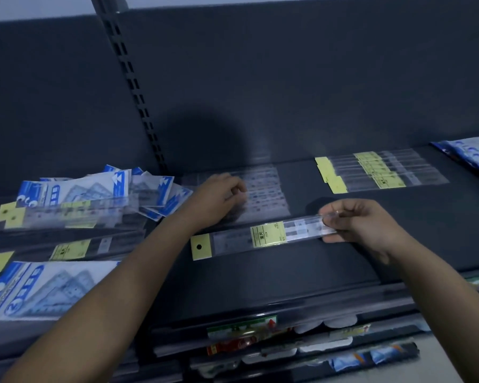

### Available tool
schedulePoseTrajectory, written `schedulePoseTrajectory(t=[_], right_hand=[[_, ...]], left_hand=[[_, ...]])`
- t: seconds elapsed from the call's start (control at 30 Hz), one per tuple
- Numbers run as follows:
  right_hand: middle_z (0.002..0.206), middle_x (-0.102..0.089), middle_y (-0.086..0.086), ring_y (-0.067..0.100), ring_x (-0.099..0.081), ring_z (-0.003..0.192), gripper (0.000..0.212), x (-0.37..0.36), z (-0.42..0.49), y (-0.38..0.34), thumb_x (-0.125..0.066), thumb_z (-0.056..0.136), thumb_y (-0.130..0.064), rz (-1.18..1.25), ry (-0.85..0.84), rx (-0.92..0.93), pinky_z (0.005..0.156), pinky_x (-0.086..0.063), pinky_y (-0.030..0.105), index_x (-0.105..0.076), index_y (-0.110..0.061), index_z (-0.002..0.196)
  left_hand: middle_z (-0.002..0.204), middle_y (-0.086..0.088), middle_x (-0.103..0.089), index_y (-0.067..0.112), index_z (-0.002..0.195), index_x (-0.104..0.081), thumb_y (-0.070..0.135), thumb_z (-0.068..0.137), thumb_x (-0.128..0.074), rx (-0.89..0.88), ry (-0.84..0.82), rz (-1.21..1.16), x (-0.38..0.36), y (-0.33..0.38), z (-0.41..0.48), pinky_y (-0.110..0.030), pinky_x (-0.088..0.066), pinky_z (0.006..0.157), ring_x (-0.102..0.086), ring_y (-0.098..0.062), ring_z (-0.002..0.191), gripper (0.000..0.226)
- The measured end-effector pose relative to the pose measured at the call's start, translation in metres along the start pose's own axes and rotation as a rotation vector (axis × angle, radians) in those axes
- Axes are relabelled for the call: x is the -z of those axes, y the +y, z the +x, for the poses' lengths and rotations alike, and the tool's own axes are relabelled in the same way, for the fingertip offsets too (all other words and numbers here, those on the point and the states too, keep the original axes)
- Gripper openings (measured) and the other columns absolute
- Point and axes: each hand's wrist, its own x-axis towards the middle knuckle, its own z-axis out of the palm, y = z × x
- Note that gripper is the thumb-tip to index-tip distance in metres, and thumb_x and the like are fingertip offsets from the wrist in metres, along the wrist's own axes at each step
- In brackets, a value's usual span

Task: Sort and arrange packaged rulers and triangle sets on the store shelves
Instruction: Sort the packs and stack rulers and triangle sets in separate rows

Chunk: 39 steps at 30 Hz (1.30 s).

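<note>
Dark shelving is filling the view, its flat shelf (343, 258) running wide. At the left a loose heap of triangle sets (94, 189) is crowding the front edge; a tidy row of rulers (382, 170) is sitting at the back right. The right hand (362, 225) is pinching one end of a packaged ruler (266, 234) low over the shelf's middle. Its long free end could sag and snag the clear packs (263, 189) beneath the left hand (219, 197), whose fingers are curling there, grip too blurred to tell. Bare room is lying ahead and rightward.

Single head-worn wide view, looking forward and down, close over the dark shelf (315, 272)
</note>
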Motion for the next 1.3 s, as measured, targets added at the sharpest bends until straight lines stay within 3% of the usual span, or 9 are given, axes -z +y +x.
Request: schedulePoseTrajectory(t=[0.1, 0.23, 0.37, 0.53, 0.67, 0.83, 0.9, 1.0, 1.3], right_hand=[[0.084, -0.051, 0.014, 0.028, -0.052, 0.077, 0.01, 0.002, 0.006, -0.003, -0.06, 0.085, 0.006, 0.009, -0.022, -0.003, 0.059, -0.057, 0.026, -0.066, -0.002, 0.087], [0.079, -0.055, 0.009, 0.017, -0.063, 0.069, 0.012, 0.015, 0.013, -0.005, -0.059, 0.087, 0.004, 0.069, -0.014, -0.001, 0.063, -0.058, 0.028, -0.066, -0.006, 0.086], [0.083, -0.059, 0.009, 0.017, -0.065, 0.068, 0.014, 0.046, 0.017, -0.005, -0.055, 0.089, 0.003, 0.161, 0.054, -0.007, 0.063, -0.058, 0.026, -0.065, -0.006, 0.089], [0.078, -0.059, 0.007, 0.017, -0.063, 0.066, 0.014, 0.122, 0.026, -0.004, -0.055, 0.089, 0.001, 0.159, 0.151, 0.012, 0.06, -0.057, 0.026, -0.065, -0.009, 0.088], [0.064, -0.061, 0.003, 0.01, -0.057, 0.053, 0.019, 0.188, 0.056, 0.002, -0.056, 0.087, 0.003, -0.093, 0.306, 0.132, 0.053, -0.048, 0.018, -0.061, -0.014, 0.079], [0.068, -0.065, -0.002, 0.015, -0.059, 0.065, 0.018, 0.234, 0.085, 0.019, -0.06, 0.086, -0.013, -0.487, 0.346, 0.255, 0.069, -0.044, 0.027, -0.06, -0.019, 0.069], [0.076, -0.063, -0.002, 0.015, -0.056, 0.073, 0.017, 0.235, 0.092, 0.021, -0.063, 0.085, -0.014, -0.645, 0.353, 0.331, 0.07, -0.038, 0.023, -0.06, -0.022, 0.071], [0.098, -0.063, 0.007, 0.027, -0.054, 0.097, 0.006, 0.229, 0.097, 0.021, -0.061, 0.088, -0.015, -0.761, 0.315, 0.383, 0.09, -0.04, 0.037, -0.067, -0.016, 0.087], [0.119, -0.056, -0.004, 0.019, -0.045, 0.113, 0.024, 0.228, 0.102, 0.032, -0.051, 0.094, -0.033, -0.947, 0.362, 0.507, 0.083, -0.016, 0.023, -0.059, -0.024, 0.115]], left_hand=[[0.103, 0.009, -0.057, 0.021, 0.108, -0.062, 0.038, 0.095, -0.051, 0.011, 0.064, -0.034, 0.008, 0.01, 0.0, -0.023, -0.037, 0.083, -0.048, -0.008, 0.095, 0.024], [0.09, 0.017, -0.064, 0.034, 0.1, -0.064, 0.063, 0.075, -0.064, 0.042, -0.178, -0.231, 0.012, 0.033, 0.005, -0.014, -0.045, 0.069, -0.058, 0.002, 0.08, 0.039], [0.096, 0.014, -0.064, 0.032, 0.103, -0.063, 0.041, 0.072, -0.079, -0.034, -0.261, -0.204, -0.007, 0.065, 0.025, -0.027, -0.049, 0.081, -0.06, -0.007, 0.089, 0.036], [0.091, 0.016, -0.063, 0.029, 0.105, -0.063, 0.027, 0.08, -0.074, -0.043, -0.264, -0.203, -0.038, 0.109, 0.062, -0.021, -0.047, 0.075, -0.058, -0.002, 0.081, 0.028], [0.094, 0.013, -0.061, 0.024, 0.114, -0.061, 0.015, 0.086, -0.065, -0.024, -0.204, -0.15, -0.078, 0.154, 0.107, -0.019, -0.043, 0.074, -0.054, -0.003, 0.075, 0.029], [0.112, 0.007, -0.056, 0.017, 0.121, -0.06, 0.01, 0.088, -0.06, 0.043, -0.151, -0.108, -0.118, 0.184, 0.14, 0.001, -0.032, 0.078, -0.05, 0.0, 0.093, 0.033], [0.116, 0.001, -0.055, 0.017, 0.12, -0.062, 0.01, 0.085, -0.063, 0.051, -0.153, -0.049, -0.119, 0.185, 0.144, -0.01, -0.036, 0.092, -0.051, -0.011, 0.104, 0.035], [0.12, -0.001, -0.055, 0.021, 0.12, -0.062, 0.014, 0.085, -0.063, 0.128, -0.178, -0.021, -0.117, 0.188, 0.143, -0.037, -0.04, 0.102, -0.05, -0.02, 0.114, 0.036], [0.114, 0.015, -0.054, 0.033, 0.121, -0.061, 0.061, 0.082, -0.055, 0.087, -0.053, 0.008, -0.127, 0.185, 0.135, -0.038, -0.041, 0.1, -0.049, -0.01, 0.109, 0.049]])
